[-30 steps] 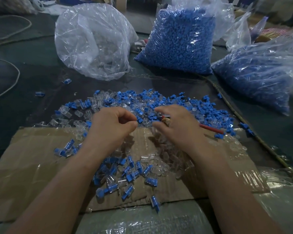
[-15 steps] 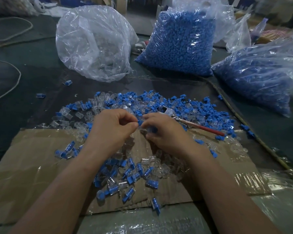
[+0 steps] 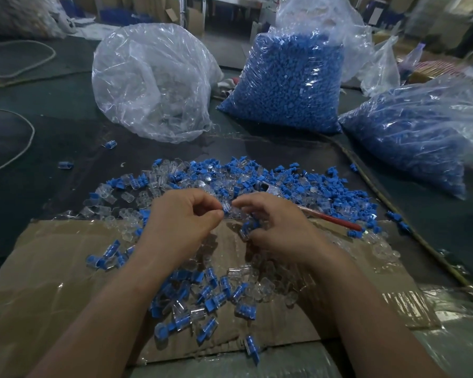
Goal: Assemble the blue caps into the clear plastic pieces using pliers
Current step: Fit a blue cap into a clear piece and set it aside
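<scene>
Dim, bluish light; glare on plastic, blurred wide-angle edges

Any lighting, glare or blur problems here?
Head view: dim; glare streaks on the clear bag and taped cardboard; top right background smeared; wide-angle bends the edges; the left hand, pinching a clear piece, and right hand, cupping blue caps, are sharp.

The left forearm (image 3: pixel 101 309) and the right forearm (image 3: pixel 366 304) reach in bare from the lower edge and converge toward the middle, wrists nearly straight. The left hand (image 3: pixel 182 218) is knuckles-up with its fingers curled, thumb and forefinger tips pinching a clear piece (image 3: pixel 226 207). The right hand (image 3: pixel 280 227) sits just beside it. Its forefinger stretches toward that same piece while the other fingers curl in over a few small parts (image 3: pixel 247 230) held under the palm.
</scene>
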